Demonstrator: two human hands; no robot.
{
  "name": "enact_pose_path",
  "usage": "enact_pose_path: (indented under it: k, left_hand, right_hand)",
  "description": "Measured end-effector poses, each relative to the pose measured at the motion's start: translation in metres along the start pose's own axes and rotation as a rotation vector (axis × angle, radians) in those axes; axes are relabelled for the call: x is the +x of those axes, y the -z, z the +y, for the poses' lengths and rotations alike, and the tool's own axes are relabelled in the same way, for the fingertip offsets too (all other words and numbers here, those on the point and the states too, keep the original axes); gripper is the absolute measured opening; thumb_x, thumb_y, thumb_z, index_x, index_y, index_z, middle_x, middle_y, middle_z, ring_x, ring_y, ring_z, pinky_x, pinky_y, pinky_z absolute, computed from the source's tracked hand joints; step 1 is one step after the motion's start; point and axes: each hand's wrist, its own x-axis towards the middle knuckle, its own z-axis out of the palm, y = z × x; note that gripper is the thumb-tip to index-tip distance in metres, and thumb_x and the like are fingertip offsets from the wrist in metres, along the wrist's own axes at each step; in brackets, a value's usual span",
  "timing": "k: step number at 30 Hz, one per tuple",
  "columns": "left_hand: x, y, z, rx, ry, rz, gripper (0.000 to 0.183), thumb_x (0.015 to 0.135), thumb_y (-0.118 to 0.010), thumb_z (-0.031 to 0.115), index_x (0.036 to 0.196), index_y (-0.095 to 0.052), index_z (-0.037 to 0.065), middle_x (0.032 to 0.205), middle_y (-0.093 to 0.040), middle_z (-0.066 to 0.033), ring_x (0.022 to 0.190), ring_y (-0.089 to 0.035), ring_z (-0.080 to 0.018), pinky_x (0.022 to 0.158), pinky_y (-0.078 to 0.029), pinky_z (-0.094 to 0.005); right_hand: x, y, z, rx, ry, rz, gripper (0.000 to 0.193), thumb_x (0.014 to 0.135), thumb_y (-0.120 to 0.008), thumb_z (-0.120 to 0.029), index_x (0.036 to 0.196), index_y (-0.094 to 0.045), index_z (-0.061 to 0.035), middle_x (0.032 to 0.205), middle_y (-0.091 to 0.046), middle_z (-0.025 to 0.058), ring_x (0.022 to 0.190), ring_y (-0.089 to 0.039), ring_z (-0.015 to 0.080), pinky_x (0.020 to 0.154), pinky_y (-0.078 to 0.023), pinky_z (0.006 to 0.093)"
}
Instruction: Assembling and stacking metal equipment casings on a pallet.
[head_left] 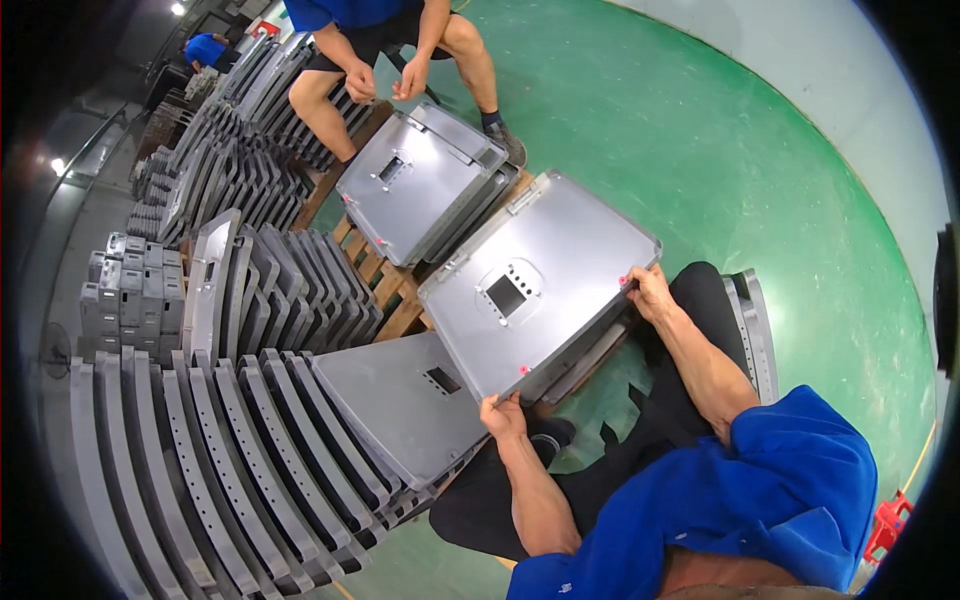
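A grey sheet-metal panel (560,270) with folded edges lies tilted in front of my knees. It has a rectangular cutout, several small round holes beside it, and red marks at its near corners. My left hand (504,414) grips the near left corner, thumb on top and fingers curled under the rim. At the near right corner, my right hand (651,293) holds the edge the same way. A hinge-like strip runs along the panel's far left edge. What supports the panel underneath is mostly hidden.
Another metal panel (425,185) lies on a stack just beyond, before a seated co-worker (380,60). Rows of grey metal panels (230,470) stand on edge at the left. A wooden pallet (395,300) shows between stacks. A red stool (886,525) is at the lower right.
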Motion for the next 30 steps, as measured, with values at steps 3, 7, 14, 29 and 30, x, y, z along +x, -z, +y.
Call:
enact_pose_path:
  k: [3,7,14,29,30]
  left_hand:
    - [0.002,-0.015,0.011,-0.030,-0.055,-0.041,0.059,0.070,-0.052,0.010,0.127,-0.046,-0.002,0.118,-0.058,-0.0156,0.104,-0.061,-0.0330,0.088,-0.055,-0.0469]
    - [0.014,-0.027,0.025,-0.047,-0.117,-0.040,0.059,0.070,-0.051,0.008,0.128,-0.046,-0.002,0.120,-0.058,-0.0168,0.106,-0.061,-0.0339,0.089,-0.054,-0.0474]
    - [0.064,-0.027,0.040,-0.102,-0.069,-0.052,0.058,0.070,-0.051,0.007,0.127,-0.047,-0.002,0.119,-0.059,-0.0160,0.104,-0.061,-0.0334,0.090,-0.053,-0.0465]
    - [0.099,-0.005,0.036,-0.032,-0.051,0.023,0.056,0.071,-0.051,0.009,0.126,-0.047,-0.002,0.119,-0.057,-0.0145,0.107,-0.058,-0.0329,0.093,-0.049,-0.0483]
    - [0.101,0.000,0.036,-0.036,-0.044,0.009,0.056,0.072,-0.051,0.010,0.126,-0.047,-0.002,0.119,-0.058,-0.0142,0.107,-0.058,-0.0327,0.093,-0.049,-0.0482]
  right_hand:
    - [-0.001,-0.016,-0.011,0.004,0.024,-0.082,0.045,0.070,-0.059,0.005,0.111,-0.046,-0.0093,0.092,-0.055,0.0044,0.081,-0.057,0.0188,0.070,-0.049,0.0425]
    - [0.004,-0.042,-0.020,0.017,0.018,-0.172,0.043,0.072,-0.058,0.005,0.110,-0.046,-0.0109,0.091,-0.056,0.0040,0.079,-0.058,0.0180,0.071,-0.049,0.0406]
    - [0.035,-0.082,-0.013,0.016,0.033,-0.190,0.046,0.072,-0.057,0.005,0.113,-0.043,-0.0102,0.091,-0.058,0.0058,0.075,-0.058,0.0177,0.071,-0.052,0.0397]
    - [0.085,-0.085,0.020,-0.052,-0.101,-0.262,0.045,0.075,-0.059,0.005,0.115,-0.041,-0.0061,0.093,-0.058,0.0091,0.084,-0.061,0.0218,0.078,-0.051,0.0484]
    - [0.084,-0.084,0.021,-0.055,-0.123,-0.266,0.044,0.076,-0.059,0.005,0.115,-0.041,-0.0034,0.093,-0.058,0.0107,0.084,-0.061,0.0227,0.081,-0.051,0.0508]
